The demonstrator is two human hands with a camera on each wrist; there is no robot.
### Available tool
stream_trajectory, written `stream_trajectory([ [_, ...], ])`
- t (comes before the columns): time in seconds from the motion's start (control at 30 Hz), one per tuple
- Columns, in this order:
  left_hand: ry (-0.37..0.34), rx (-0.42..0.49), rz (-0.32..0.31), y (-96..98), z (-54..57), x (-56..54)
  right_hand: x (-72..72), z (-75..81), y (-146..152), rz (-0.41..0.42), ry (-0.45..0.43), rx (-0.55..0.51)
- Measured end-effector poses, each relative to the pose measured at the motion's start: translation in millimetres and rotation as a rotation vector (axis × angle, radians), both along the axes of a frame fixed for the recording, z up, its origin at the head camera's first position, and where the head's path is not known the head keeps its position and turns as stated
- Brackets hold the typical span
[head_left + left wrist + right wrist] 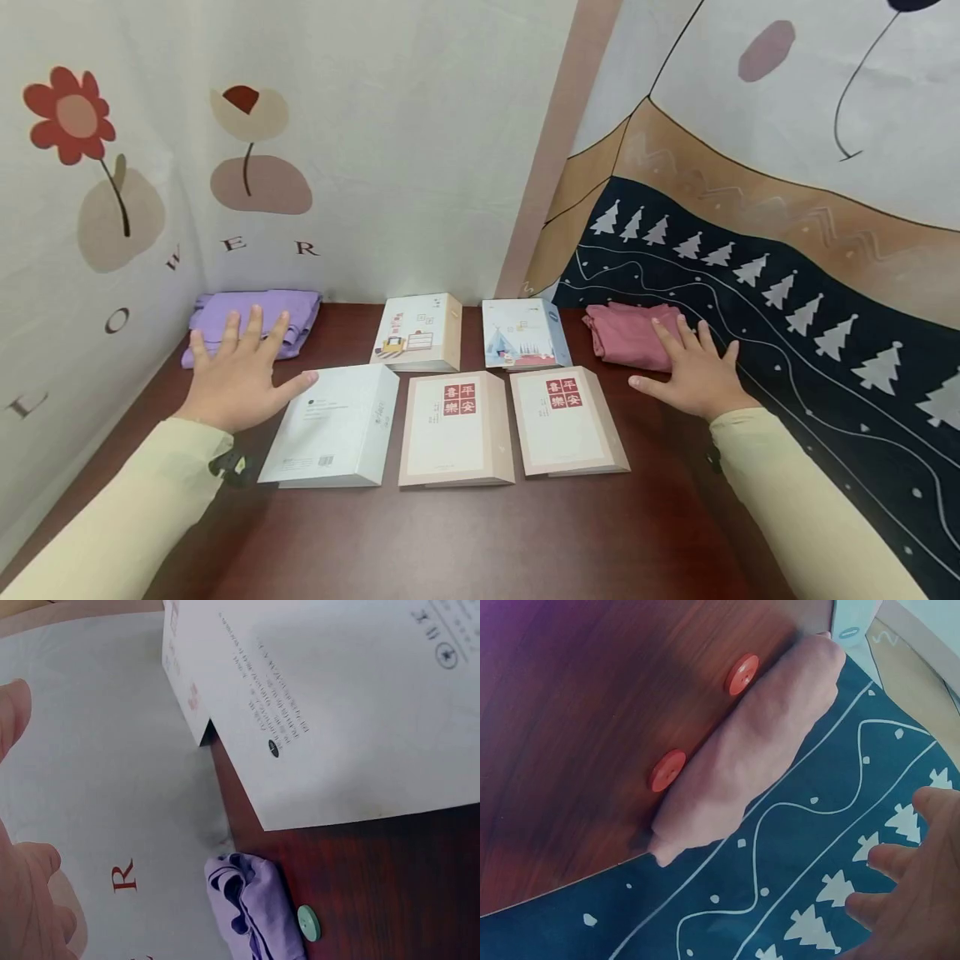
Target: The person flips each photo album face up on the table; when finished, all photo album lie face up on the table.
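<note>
My left hand (240, 383) is held out palm down with fingers spread, between a folded purple cloth (300, 310) and a white folded card cover (330, 433). Beside the purple cloth lies a green button (308, 923), seen in the left wrist view. Fingers likewise spread, my right hand (697, 375) is near a folded pink cloth (622, 333) at the right. Two red buttons lie along that cloth in the right wrist view, an upper button (742, 674) and a lower button (667, 770). Neither hand holds anything.
Two beige covers with red characters, a middle one (450, 442) and a right one (562, 433), stand in the front row. Behind them are two illustrated covers, left (408, 333) and right (517, 333). Printed fabric (405, 150) hangs around the dark red table (465, 542).
</note>
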State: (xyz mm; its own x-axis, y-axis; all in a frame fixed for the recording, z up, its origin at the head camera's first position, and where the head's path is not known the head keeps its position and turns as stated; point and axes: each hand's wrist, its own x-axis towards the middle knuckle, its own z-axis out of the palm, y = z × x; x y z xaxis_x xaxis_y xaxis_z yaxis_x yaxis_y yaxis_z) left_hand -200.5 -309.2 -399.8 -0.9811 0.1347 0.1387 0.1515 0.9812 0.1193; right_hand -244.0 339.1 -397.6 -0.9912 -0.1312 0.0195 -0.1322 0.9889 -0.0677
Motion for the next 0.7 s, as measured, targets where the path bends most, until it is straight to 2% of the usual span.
stream_trajectory([
  [0.13,-0.005,0.026,-0.006,1.1,-1.0,-0.6,0.4,-0.4,-1.2,0.008,0.004,-0.034],
  [0.27,0.001,0.072,-0.023,5.1,-1.0,-2.4,-1.1,-0.2,-6.8,0.028,0.009,-0.114],
  [0.47,0.018,0.190,-0.108,19.9,0.0,-6.6,-8.0,-1.1,-22.1,0.086,-0.011,-0.273],
  [0.7,0.038,0.306,-0.193,45.7,0.0,-14.1,-24.3,-5.3,-47.2,0.181,-0.037,-0.451],
])
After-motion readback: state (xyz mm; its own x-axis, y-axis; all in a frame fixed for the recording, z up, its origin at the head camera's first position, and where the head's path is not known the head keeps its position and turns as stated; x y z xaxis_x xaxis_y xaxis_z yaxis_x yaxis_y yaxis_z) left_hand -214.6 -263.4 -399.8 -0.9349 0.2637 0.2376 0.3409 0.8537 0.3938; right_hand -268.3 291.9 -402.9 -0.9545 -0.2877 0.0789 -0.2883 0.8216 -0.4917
